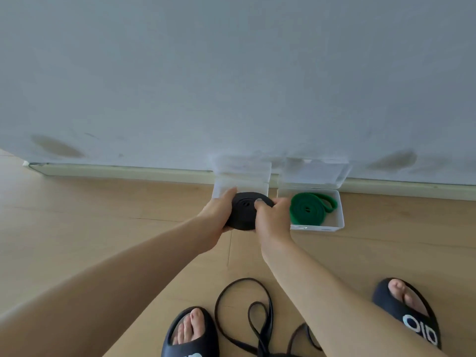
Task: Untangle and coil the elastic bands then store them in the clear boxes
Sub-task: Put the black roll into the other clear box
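A black elastic band wound into a flat coil point(244, 211) is held between both hands, just above the left clear box point(219, 188), whose lid stands open against the wall. My left hand point(217, 217) grips the coil's left side. My right hand point(273, 217) grips its right side, thumb on top. The right clear box point(337, 217) stands open with a coiled green band point(310, 208) inside. A thin black band point(247, 313) lies loose and tangled on the floor between my feet.
Both boxes sit on the wooden floor against a grey wall with a pale skirting board point(128, 171). My feet wear black slides, the left slide point(190, 333) and the right slide point(409, 313), either side of the loose band.
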`<action>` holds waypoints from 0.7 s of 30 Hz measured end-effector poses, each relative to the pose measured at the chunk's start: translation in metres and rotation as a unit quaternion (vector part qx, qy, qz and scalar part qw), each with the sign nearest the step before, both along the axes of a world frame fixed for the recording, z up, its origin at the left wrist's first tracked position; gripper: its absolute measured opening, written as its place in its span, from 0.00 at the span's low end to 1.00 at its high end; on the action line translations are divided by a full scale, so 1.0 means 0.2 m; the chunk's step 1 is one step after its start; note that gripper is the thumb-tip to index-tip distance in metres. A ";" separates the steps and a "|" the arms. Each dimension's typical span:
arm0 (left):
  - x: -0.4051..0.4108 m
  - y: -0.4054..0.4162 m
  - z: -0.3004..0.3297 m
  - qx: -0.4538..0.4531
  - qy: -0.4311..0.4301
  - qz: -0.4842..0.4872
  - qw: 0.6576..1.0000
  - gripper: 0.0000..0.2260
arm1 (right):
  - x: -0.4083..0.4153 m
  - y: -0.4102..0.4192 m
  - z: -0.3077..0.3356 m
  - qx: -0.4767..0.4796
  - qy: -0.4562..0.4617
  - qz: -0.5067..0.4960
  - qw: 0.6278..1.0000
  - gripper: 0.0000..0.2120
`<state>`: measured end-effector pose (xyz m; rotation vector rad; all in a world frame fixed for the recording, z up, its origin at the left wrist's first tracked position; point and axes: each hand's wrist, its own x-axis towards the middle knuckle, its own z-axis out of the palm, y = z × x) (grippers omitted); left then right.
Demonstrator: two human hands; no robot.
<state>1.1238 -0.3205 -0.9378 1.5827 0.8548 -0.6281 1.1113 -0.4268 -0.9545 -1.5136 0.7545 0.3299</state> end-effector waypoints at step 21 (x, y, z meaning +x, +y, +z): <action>0.14 0.29 -0.59 0.385 -0.213 -0.362 0.821 0.24 | 0.43 0.13 -0.55 -0.062 0.131 0.039 0.989 0.17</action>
